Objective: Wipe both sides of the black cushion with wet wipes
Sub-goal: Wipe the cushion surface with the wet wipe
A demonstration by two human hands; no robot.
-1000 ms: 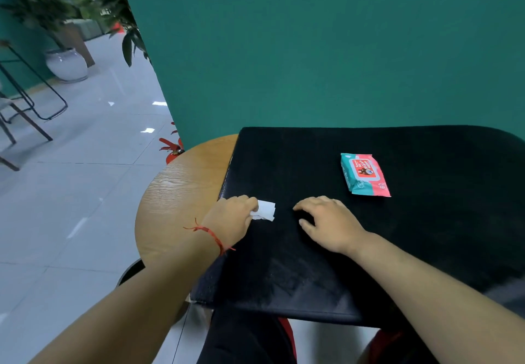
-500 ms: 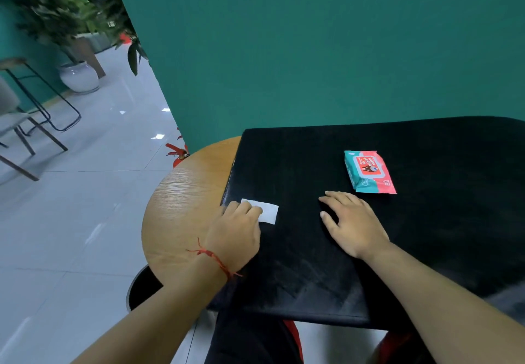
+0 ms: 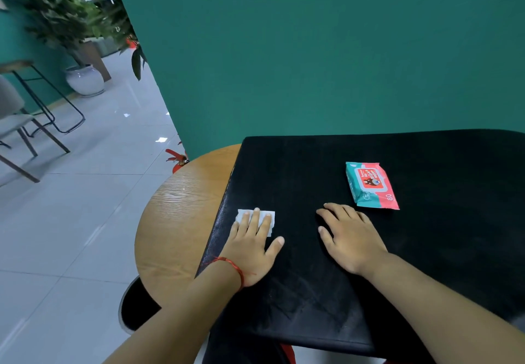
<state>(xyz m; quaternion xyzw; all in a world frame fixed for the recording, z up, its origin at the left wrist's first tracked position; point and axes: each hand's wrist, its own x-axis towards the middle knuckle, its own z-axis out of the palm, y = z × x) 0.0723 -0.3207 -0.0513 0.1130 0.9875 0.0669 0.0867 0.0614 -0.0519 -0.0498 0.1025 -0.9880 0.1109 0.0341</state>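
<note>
The flat black cushion (image 3: pixel 284 181), a broad slab with squared left corners, lies on a round wooden table (image 3: pixel 181 216) and covers all but the table's 9 o'clock side, while its near edge overhangs at 6 o'clock toward the person. Its top is a matte, fine-napped black, marked by faint pale streaks and scuffs in the near half, and its left side wall shows a slight leathery sheen. The left hand (image 3: pixel 252 253) lies palm down near the cushion's 9 o'clock edge, fingers straight and a little apart, pressing a small folded white wet wipe (image 3: pixel 270 217) flat against the fabric; the thumb sticks out toward 3 o'clock and touches the cushion only. A thin red string bracelet (image 3: pixel 231 264) circles that wrist. The right hand (image 3: pixel 352 238) rests palm down near the cushion's middle, fingers relaxed and spread, holding nothing. At about 1 o'clock from it, just beyond the fingertips, lies a soft teal and red plastic pack of wet wipes (image 3: pixel 370 186), flat and slightly crinkled. The table shows warm wood grain with a glossy finish. A smooth dark green wall (image 3: pixel 312 51) rises at 12 o'clock, and pale glossy floor tiles (image 3: pixel 71 221) stretch away at 9 o'clock toward a leafy plant in a rounded white pot (image 3: pixel 85 81).
</note>
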